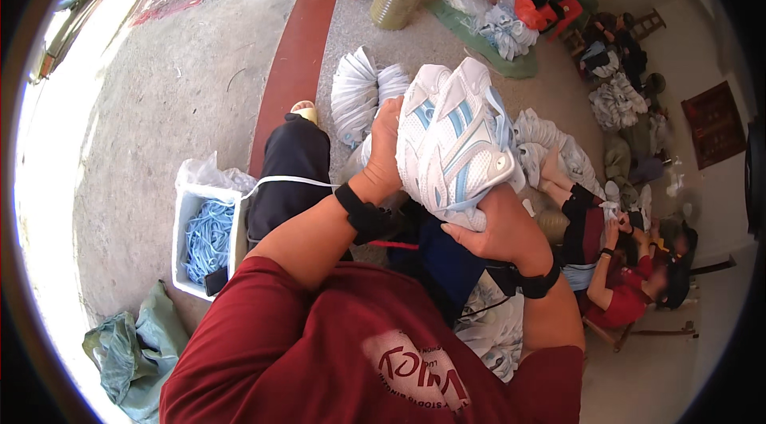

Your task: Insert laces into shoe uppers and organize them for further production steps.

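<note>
Grey concrete floor (207, 73); left hand (385, 149) and right hand (512, 228) clamp white mesh shoe uppers with pale-blue stripes (447, 133), left and lower right; even pressure should best limit creasing

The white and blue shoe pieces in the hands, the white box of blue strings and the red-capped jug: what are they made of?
Shoe pieces: seemingly fabric mesh, by the holes, with smooth strips that may be synthetic leather. White box: probably plastic foam, going by its thick, matte walls. Jug: likely shiny plastic, since it looks see-through; glass is possible.
</note>
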The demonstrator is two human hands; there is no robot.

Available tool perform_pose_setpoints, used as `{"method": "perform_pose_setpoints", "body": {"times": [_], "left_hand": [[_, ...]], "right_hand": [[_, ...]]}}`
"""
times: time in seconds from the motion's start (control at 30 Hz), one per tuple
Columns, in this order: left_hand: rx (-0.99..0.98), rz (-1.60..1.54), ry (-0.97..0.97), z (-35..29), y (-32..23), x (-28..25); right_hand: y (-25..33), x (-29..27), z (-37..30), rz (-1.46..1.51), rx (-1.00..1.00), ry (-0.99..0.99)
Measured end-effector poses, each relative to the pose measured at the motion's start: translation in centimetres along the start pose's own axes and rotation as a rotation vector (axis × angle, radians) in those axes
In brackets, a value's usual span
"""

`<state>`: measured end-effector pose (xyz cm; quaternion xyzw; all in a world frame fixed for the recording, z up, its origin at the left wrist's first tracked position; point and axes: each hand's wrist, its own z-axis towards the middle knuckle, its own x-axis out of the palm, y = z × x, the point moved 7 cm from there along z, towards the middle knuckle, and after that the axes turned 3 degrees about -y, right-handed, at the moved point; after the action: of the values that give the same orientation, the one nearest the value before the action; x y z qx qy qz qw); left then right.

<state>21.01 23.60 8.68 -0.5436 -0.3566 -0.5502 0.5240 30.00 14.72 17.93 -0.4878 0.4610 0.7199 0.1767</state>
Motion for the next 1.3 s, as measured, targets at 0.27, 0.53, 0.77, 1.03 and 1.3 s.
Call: {"method": "perform_pose_setpoints", "body": {"times": [0.27, 0.53, 0.77, 1.03, 1.3], "left_hand": [[0.081, 0.602, -0.359, 0.5, -3.4, -7.7], [0.47, 1.177, 0.942, -2.2, -0.4, 15.6], [-0.359, 1.113, 0.935, 1.6, 6.7, 10.9], [-0.283, 1.17, 0.802, 1.3, 4.3, 11.3], [-0.476, 0.769, 0.68, 2.0, 3.9, 10.6]], "right_hand": [[-0.8, 2.3, 3.6, -0.144, -0.049, 0.003], [-2.0, 1.4, 3.4, -0.014, -0.032, -0.079], [-4.8, -0.5, 0.9, 0.224, 0.242, 0.002], [-0.2, -7.7, -0.8, 0.082, -0.035, -0.486], [-9.3, -9.2, -0.9, -0.009, 0.168, -0.599]]}}
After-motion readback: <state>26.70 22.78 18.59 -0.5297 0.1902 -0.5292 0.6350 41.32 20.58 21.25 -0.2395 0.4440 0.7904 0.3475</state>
